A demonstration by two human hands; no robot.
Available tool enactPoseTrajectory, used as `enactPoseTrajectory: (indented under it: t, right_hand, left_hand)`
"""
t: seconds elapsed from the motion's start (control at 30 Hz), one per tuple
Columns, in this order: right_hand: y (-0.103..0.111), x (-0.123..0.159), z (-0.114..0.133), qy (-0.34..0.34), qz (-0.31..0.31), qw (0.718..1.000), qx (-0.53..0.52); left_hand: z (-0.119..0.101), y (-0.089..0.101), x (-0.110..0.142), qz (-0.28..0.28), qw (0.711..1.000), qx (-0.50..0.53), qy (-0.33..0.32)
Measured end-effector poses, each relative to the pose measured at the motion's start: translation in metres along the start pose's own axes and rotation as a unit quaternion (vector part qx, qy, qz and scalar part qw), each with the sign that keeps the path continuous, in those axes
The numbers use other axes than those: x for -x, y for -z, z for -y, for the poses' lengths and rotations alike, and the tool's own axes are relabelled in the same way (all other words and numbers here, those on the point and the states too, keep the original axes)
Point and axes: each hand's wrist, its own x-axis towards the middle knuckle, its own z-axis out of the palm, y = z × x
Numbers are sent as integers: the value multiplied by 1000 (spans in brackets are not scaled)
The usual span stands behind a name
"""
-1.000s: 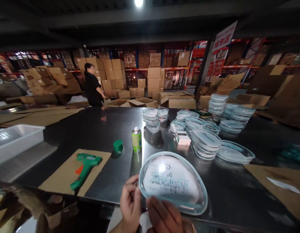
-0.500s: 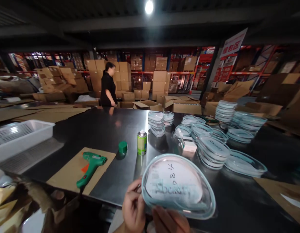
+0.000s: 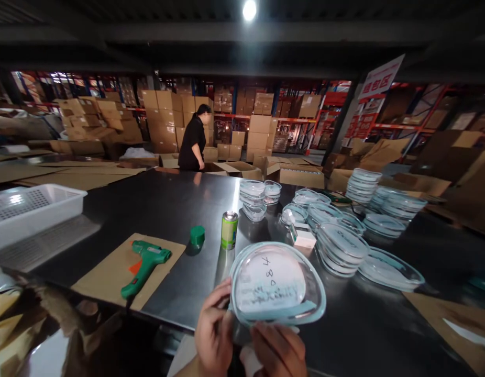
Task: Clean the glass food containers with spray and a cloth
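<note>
Low in front of me is a clear half-round case (image 3: 311, 309) with a pale teal edge. A white sheet with handwritten marks lies inside it. My left hand (image 3: 215, 327) is closed on its left edge, fingers curled. At the case's lower edge, the fingers of my right hand (image 3: 279, 350) are bent and pressed together on the rim; its thumb side is partly hidden. Just beyond the case stand a green spray can (image 3: 229, 230) and, to its left, a green cap (image 3: 197, 235).
A green glue gun (image 3: 146, 267) lies on cardboard (image 3: 103, 267) at left, near a white basket (image 3: 65, 201). Stacks of similar clear cases (image 3: 342, 248) and a small white box (image 3: 304, 235) stand to the right. Across the dark table (image 3: 160, 201), a person (image 3: 193, 141) stands beside cartons.
The case has tilted and drawn slightly left and up, still between both my hands. The person across the table has moved to the right and leans forward more.
</note>
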Motion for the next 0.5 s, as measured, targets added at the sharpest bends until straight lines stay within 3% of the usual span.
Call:
enactPoseTrajectory:
  t: [0.23, 0.5]
  right_hand:
    - [-5, -5, 3, 18, -27, 999, -2]
    - [-17, -2, 8, -18, -59, 998, 10]
  left_hand:
    - [0, 1, 1, -27, 998, -11, 51]
    - [0, 2, 0, -39, 998, -12, 57]
